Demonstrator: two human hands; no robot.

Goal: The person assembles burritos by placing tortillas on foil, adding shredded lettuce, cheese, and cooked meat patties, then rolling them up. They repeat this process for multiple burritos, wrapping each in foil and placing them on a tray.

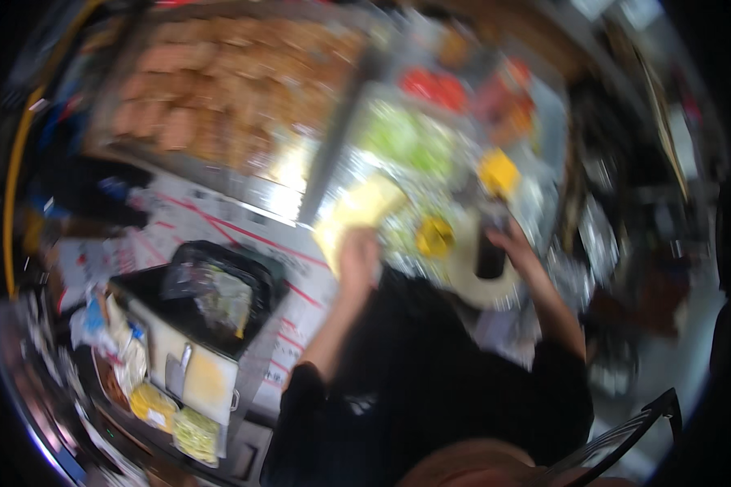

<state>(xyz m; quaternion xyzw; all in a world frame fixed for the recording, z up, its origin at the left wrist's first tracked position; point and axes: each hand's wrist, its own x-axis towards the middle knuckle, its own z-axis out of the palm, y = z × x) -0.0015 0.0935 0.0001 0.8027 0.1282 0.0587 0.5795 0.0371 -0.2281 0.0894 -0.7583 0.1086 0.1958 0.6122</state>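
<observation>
The whole picture is smeared by motion. My left hand (pixel 357 258) is closed on the lower end of a pale yellow, flat, floppy piece (pixel 365 204) that looks like a flatbread or wrap. To the right, my right hand (pixel 508 237) is wrapped round a dark bottle (pixel 490 252), which stands upright or nearly so. Under the bottle lies a pale round disc (pixel 471 280). Between my hands sits a small round yellow thing (pixel 435 237), and a yellow-orange block or cap (pixel 498 172) shows just beyond the bottle. Shredded green lettuce (pixel 406 138) lies past my left hand.
A large metal tray or griddle (pixel 300 195) at the far left carries rows of browned food pieces (pixel 235 89). Red tomato slices (pixel 434 89) lie beyond the lettuce. At left stand a bag-lined black bin (pixel 256 268) and a white board (pixel 150 329) with a cleaver (pixel 177 372).
</observation>
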